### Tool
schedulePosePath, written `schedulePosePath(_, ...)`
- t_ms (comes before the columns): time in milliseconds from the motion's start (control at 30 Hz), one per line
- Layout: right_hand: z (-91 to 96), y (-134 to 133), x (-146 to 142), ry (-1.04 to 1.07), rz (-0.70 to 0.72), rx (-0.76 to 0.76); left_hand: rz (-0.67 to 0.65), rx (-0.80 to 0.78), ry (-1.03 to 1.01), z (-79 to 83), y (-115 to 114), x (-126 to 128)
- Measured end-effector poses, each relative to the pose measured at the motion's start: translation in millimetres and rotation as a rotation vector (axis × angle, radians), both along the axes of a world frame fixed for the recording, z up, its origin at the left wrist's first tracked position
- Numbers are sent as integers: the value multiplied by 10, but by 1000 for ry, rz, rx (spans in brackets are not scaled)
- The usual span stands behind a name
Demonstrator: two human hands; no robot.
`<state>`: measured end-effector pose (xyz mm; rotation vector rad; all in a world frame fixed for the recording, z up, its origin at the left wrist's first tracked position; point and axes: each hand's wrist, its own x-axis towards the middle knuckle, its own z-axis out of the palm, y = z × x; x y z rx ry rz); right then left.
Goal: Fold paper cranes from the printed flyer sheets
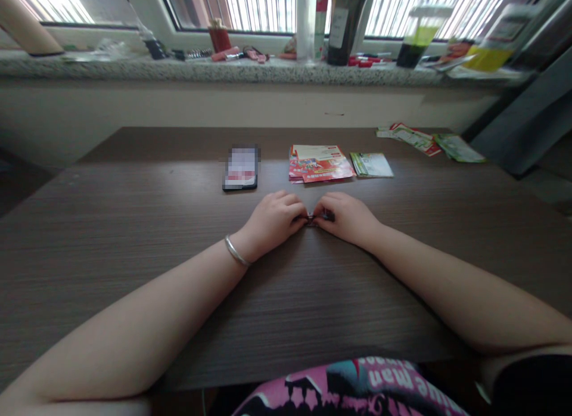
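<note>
My left hand, with a silver bangle at its wrist, has thumb and fingers pinched together. Facing it, my right hand is closed in a similar pinch. Between the fingertips of both hands is a small dark, partly shiny thing, too small and too covered to name. It is just above or on the brown wooden table. Beyond the hands lies a stack of red and cream printed cards, with a green and white packet to its right. A phone lies to the left, its screen blurred.
At the table's far right lie several green and red packets. A granite windowsill behind the table holds a dark cup, a red bottle, a container of yellow liquid and small clutter.
</note>
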<state>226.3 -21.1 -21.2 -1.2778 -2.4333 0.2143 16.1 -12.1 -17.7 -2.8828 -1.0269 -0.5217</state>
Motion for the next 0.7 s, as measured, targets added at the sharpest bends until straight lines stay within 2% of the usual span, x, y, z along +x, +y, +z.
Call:
schedulePosePath(200,23,-17,25,-56,32,18,11,91,125,50,-32,18)
schedulePosePath(433,21,-20,31,-42,36,1,11,125,141,42,-53,27)
schedulePosePath(567,9,-12,17,-13,40,2,8,96,117,23,-34,12)
schedulePosePath(700,-8,16,40,22,46,-21,-3,-3,39,0,10,-25)
